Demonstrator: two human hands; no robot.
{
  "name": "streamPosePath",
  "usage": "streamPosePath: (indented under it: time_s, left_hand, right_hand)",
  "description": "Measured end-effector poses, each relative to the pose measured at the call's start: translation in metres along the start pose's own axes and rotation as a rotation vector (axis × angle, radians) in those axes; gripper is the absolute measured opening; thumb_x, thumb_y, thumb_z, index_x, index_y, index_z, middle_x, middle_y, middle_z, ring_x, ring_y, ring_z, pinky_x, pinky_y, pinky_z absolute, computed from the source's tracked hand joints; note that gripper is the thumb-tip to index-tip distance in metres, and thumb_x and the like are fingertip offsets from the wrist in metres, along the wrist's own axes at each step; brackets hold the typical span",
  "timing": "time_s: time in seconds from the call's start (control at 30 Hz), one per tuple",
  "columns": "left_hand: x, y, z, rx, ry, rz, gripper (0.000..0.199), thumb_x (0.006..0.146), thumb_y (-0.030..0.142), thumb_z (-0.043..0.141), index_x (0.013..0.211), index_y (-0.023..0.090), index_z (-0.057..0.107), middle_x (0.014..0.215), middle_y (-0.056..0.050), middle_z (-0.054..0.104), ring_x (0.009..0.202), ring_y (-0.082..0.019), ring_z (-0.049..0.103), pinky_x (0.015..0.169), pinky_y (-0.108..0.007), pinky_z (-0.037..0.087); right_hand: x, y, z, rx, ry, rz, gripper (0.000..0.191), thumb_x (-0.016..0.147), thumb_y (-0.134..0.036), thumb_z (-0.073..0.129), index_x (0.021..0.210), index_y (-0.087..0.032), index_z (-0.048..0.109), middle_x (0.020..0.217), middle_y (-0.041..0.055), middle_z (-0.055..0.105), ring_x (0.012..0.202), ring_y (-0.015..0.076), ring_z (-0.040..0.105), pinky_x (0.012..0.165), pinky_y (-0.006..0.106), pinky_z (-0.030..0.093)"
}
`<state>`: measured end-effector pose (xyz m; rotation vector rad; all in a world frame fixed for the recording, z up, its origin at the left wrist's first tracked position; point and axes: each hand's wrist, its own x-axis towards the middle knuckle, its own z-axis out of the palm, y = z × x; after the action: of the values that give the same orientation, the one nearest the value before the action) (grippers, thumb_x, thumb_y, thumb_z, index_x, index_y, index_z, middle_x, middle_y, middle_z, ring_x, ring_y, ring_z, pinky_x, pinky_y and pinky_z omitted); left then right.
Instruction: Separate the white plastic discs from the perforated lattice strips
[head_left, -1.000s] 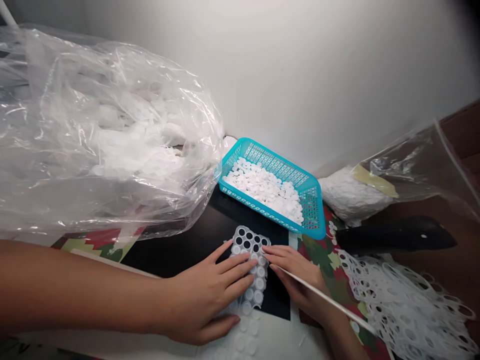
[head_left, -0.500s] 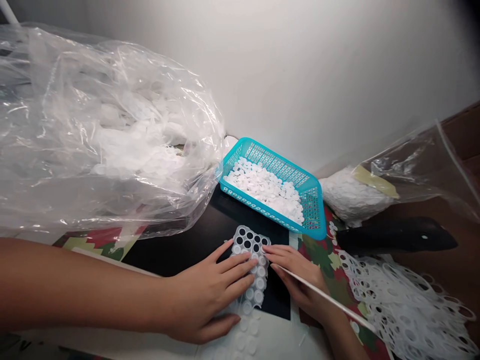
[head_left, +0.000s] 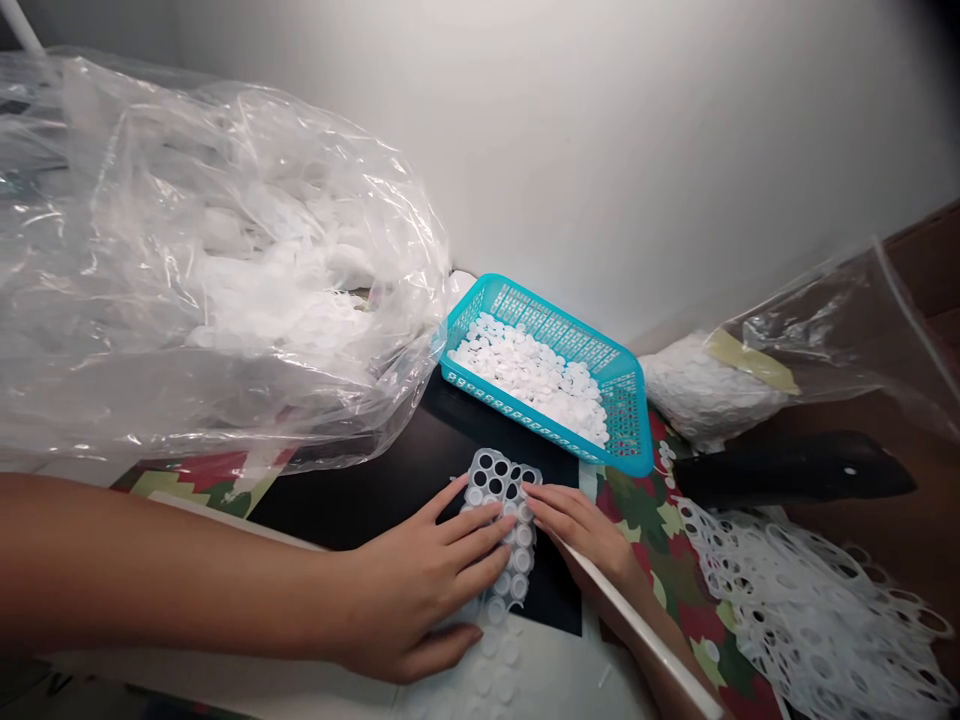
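Note:
A translucent white plastic sheet (head_left: 520,536) of round discs lies on a black mat (head_left: 360,505). At its far end several holes are bare, with black showing through; discs fill the nearer rows. My left hand (head_left: 427,575) rests flat on the sheet's left side, fingers spread. Along the right edge is my right hand (head_left: 592,530), its fingertips touching the sheet just below the open holes. A long flat white strip (head_left: 637,625) runs back from between the fingers of this hand; its front end and my right thumb are hidden.
Behind the sheet stands a blue basket (head_left: 547,430) of loose white discs. A large clear plastic bag (head_left: 225,270) bulges at the left. To the right are a pile of holed white sheets (head_left: 832,620), a black handle-like object (head_left: 802,472) and another filled clear bag (head_left: 712,390).
The rear end of the white strip has swung towards me and to the left, showing more of its flat side. My right hand has turned slightly, hiding its thumb. My left hand stays put.

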<state>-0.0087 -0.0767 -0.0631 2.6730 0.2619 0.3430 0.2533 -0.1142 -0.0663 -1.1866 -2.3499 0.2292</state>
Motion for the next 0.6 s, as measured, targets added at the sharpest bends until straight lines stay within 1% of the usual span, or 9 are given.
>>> streamPosePath:
  time_s: [0.1,0.2,0.3,0.37,0.47,0.53,0.6]
  left_hand:
    - [0.000,0.001,0.000,-0.006,0.008,0.010,0.055,0.091,0.034,0.040,0.140,0.010,0.035,0.147,-0.016,0.035,0.137,-0.031,0.030,0.115,-0.055,0.008]
    - [0.001,0.000,0.000,-0.009,0.034,0.015,0.054,0.091,0.033,0.041,0.139,0.010,0.037,0.146,-0.016,0.038,0.135,-0.032,0.033,0.115,-0.055,0.010]
    - [0.002,0.000,0.000,-0.002,0.046,0.020,0.054,0.090,0.033,0.042,0.139,0.010,0.037,0.145,-0.016,0.038,0.135,-0.032,0.034,0.115,-0.054,0.011]
    - [0.002,0.000,0.000,0.009,0.045,0.021,0.055,0.090,0.034,0.042,0.139,0.010,0.037,0.145,-0.016,0.038,0.135,-0.031,0.034,0.115,-0.053,0.010]
    - [0.001,0.001,-0.001,0.019,0.034,0.014,0.055,0.091,0.035,0.041,0.139,0.010,0.037,0.145,-0.016,0.038,0.135,-0.032,0.033,0.115,-0.053,0.010]
    - [0.001,0.001,-0.002,0.019,0.021,0.010,0.054,0.091,0.035,0.040,0.139,0.010,0.037,0.146,-0.016,0.038,0.135,-0.032,0.033,0.115,-0.054,0.010]
    - [0.001,0.001,-0.002,0.015,0.021,0.009,0.054,0.091,0.035,0.040,0.139,0.010,0.037,0.146,-0.016,0.037,0.135,-0.032,0.034,0.115,-0.054,0.010]
  right_hand:
    - [0.004,-0.005,0.002,0.071,0.079,0.055,0.031,0.094,-0.014,0.044,0.120,-0.024,0.058,0.113,0.0065,0.068,0.104,0.0178,0.064,0.089,0.031,0.056]
    - [0.007,-0.010,0.002,0.111,0.088,0.142,0.029,0.093,-0.013,0.045,0.116,-0.024,0.060,0.110,0.0055,0.069,0.104,0.0183,0.065,0.091,0.032,0.055]
    - [0.007,-0.013,0.002,0.127,0.096,0.173,0.027,0.093,-0.014,0.045,0.112,-0.024,0.062,0.108,0.0055,0.070,0.103,0.0190,0.065,0.091,0.033,0.055]
    - [0.006,-0.012,0.002,0.113,0.074,0.163,0.026,0.093,-0.015,0.046,0.111,-0.023,0.062,0.110,0.0066,0.069,0.105,0.0190,0.064,0.090,0.033,0.055]
    - [0.004,-0.006,0.003,0.047,0.040,0.094,0.027,0.092,-0.015,0.047,0.113,-0.023,0.063,0.113,0.0079,0.067,0.105,0.0186,0.063,0.089,0.032,0.055]
    - [0.003,-0.002,0.005,-0.005,0.054,0.043,0.028,0.092,-0.015,0.048,0.115,-0.024,0.063,0.112,0.0076,0.068,0.103,0.0180,0.064,0.088,0.031,0.056]
    - [0.002,-0.002,0.007,-0.034,0.075,0.038,0.029,0.093,-0.015,0.048,0.116,-0.024,0.062,0.111,0.0071,0.069,0.102,0.0176,0.065,0.089,0.031,0.056]
